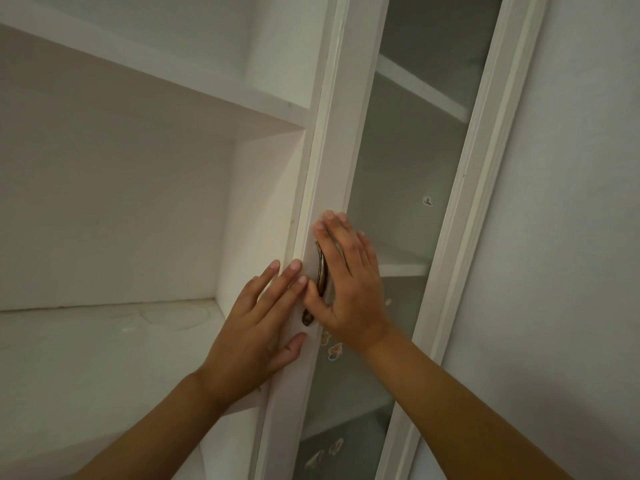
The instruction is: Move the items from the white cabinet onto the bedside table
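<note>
1. The white cabinet [138, 202] shows bare shelves to the left of the hands. No items can be seen there.
2. The left hand [256, 320] lies flat with straight fingers on the edge of the door [332, 168], likely to steady it.
3. The right hand [349, 289] lies flat over the handle [322, 268], fingers together, likely pushing the door.
4. The bedside table is not in view.
</note>
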Motion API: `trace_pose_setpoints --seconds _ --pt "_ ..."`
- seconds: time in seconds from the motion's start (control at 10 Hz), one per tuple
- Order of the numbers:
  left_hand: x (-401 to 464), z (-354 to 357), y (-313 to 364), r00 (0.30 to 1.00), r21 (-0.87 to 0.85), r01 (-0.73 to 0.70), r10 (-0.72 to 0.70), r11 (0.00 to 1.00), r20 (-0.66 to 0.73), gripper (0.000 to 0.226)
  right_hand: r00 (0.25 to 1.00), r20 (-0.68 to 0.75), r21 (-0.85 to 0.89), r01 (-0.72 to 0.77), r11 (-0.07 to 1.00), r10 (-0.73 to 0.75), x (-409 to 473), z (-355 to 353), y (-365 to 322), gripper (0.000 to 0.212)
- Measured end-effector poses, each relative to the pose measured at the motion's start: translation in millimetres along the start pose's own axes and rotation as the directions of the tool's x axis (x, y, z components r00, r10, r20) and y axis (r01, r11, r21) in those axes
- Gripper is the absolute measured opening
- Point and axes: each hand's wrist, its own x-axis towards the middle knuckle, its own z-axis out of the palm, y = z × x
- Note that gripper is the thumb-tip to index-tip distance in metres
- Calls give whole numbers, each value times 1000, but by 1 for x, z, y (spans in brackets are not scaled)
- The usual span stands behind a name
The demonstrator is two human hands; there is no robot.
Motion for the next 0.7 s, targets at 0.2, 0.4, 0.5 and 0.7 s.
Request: trace_pose_setpoints --seconds 0.2,0.4,0.5,0.7 --pt "-1 -8 5 995 -11 61 -60 998 73 81 994 90 -101 -50 994 59 0 -11 -10 75" --pt "-2 -24 12 985 -43 90 -82 995 155 78 964 211 -176 -123 977 160 -1 -26 -31 80" --pt "-7 -29 17 967 -47 145 -132 988 217 80 932 282 -210 -171 963 227 0 -38 -40 80" --pt "-41 -55 24 934 -32 288 -274 957 230 80 896 334 -171 -248 954 293 -7 -72 -66 79"
